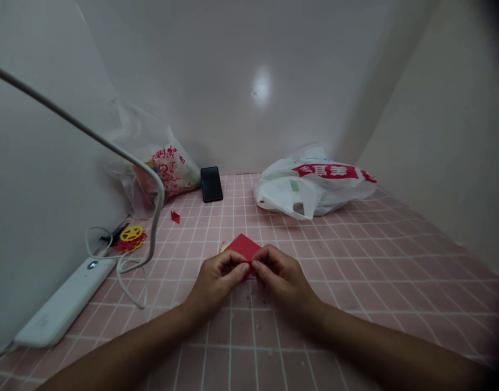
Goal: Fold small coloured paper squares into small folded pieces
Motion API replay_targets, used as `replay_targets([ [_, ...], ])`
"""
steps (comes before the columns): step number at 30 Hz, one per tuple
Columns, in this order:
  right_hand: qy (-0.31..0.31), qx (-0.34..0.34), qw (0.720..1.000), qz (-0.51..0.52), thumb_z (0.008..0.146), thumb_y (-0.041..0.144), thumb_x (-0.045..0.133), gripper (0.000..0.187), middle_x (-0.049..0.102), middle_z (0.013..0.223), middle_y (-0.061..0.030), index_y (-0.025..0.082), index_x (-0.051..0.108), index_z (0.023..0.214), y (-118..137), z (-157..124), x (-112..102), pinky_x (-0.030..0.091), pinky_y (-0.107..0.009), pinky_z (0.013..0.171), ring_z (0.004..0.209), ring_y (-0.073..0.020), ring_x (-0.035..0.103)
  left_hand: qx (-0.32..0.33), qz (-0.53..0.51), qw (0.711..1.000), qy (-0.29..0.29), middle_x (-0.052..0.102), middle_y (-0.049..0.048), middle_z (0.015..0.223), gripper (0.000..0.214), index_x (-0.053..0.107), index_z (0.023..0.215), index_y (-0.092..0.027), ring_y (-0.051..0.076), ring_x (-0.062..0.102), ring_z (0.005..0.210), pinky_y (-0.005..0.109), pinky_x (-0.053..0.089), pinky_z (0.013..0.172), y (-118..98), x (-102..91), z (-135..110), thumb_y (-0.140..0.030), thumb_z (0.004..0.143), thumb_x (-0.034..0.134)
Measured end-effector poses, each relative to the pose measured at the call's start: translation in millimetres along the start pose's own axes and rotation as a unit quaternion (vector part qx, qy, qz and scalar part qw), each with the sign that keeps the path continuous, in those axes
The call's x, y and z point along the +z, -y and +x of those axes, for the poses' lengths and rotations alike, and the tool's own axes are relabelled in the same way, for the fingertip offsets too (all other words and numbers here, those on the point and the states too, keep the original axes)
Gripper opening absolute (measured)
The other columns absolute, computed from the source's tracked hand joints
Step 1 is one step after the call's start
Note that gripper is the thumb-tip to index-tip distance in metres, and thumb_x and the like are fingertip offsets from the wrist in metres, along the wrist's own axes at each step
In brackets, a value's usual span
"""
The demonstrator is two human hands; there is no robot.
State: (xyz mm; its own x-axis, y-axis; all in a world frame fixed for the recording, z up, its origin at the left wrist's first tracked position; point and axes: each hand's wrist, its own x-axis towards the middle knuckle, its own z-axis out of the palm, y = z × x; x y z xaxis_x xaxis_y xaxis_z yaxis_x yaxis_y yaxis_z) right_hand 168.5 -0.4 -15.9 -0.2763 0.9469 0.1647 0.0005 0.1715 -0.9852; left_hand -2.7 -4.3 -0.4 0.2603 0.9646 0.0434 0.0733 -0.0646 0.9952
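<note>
A red sheet of paper [242, 245] is held between both hands near the middle of the table, one corner pointing away from me. My left hand [222, 276] pinches its near edge between thumb and fingers. On the other side, my right hand [280, 274] pinches the paper close beside the left thumb, the two thumb tips nearly touching. Partly hidden under the paper and hands lies something flat and colourful [224, 246]. A small folded red paper piece [175, 216] rests farther off to the left.
A white power bank [66, 304] with a looping cable [156, 217] lies left. Near it are yellow and red cut-out discs [131, 234]. At the back stand a clear printed bag [168, 168], a black phone [211, 184] and a white plastic bag [282, 187]. Walls enclose the pink tiled table [355, 293].
</note>
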Motion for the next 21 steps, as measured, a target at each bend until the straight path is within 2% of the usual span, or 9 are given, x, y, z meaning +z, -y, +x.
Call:
replay_targets([
  [5,0.027,0.023,0.998,0.046,0.089,0.03,0.058,0.015,0.052,0.063,0.0043,0.02,0.054,0.079,2.2,2.0,0.1,0.036,-0.024,0.049,0.051,-0.0099,0.046,0.009,0.045,0.999,-0.005,0.061,-0.0001,0.072,0.014,0.063,0.077,-0.015,0.013,0.054,0.068,0.025,0.042,0.066,-1.4,0.7,1.2,-0.028,0.082,0.063],
  [8,0.039,0.021,0.999,0.026,0.087,0.033,0.061,0.02,0.049,0.063,0.0039,0.019,0.054,0.073,2.5,4.0,-1.5,0.033,-0.024,0.05,0.053,-0.0097,0.042,-0.002,0.077,0.997,0.001,0.06,-0.0006,0.07,0.014,0.062,0.074,-0.015,0.012,0.052,0.067,0.025,0.04,0.065,-0.6,1.0,1.9,-0.028,0.08,0.063],
  [12,0.027,0.03,0.999,-0.002,0.089,0.034,0.059,0.023,0.048,0.06,0.0041,0.019,0.054,0.071,-0.7,4.9,-2.9,0.031,-0.024,0.049,0.051,-0.0097,0.04,-0.06,0.02,0.997,0.032,0.055,-0.0031,0.065,0.019,0.06,0.077,-0.015,0.01,0.048,0.059,0.023,0.037,0.059,2.2,1.5,2.7,-0.034,0.08,0.063],
  [16,0.003,0.046,0.999,0.021,0.09,0.037,0.057,0.024,0.05,0.058,0.0046,0.02,0.053,0.073,-4.0,5.0,-2.5,0.032,-0.025,0.05,0.05,-0.01,0.042,-0.118,-0.03,0.989,0.085,0.059,-0.0007,0.063,0.029,0.058,0.076,-0.015,0.011,0.053,0.055,0.025,0.041,0.057,4.2,1.9,2.7,-0.043,0.083,0.06],
  [18,-0.001,0.053,0.998,0.037,0.089,0.038,0.057,0.026,0.049,0.056,0.0051,0.02,0.052,0.072,-4.4,5.7,-2.2,0.033,-0.024,0.05,0.049,-0.0099,0.042,-0.125,-0.031,0.987,0.092,0.059,0.0003,0.063,0.033,0.057,0.072,-0.015,0.012,0.054,0.054,0.025,0.042,0.056,3.6,1.9,2.7,-0.046,0.084,0.059],
  [21,0.011,0.072,0.996,0.052,0.089,0.04,0.058,0.027,0.048,0.055,0.0058,0.019,0.053,0.073,-3.4,7.4,-2.4,0.032,-0.024,0.048,0.047,-0.0094,0.041,-0.098,0.014,0.991,0.085,0.057,-0.0008,0.061,0.03,0.056,0.07,-0.016,0.011,0.052,0.053,0.025,0.04,0.056,0.1,1.3,2.7,-0.042,0.085,0.057],
])
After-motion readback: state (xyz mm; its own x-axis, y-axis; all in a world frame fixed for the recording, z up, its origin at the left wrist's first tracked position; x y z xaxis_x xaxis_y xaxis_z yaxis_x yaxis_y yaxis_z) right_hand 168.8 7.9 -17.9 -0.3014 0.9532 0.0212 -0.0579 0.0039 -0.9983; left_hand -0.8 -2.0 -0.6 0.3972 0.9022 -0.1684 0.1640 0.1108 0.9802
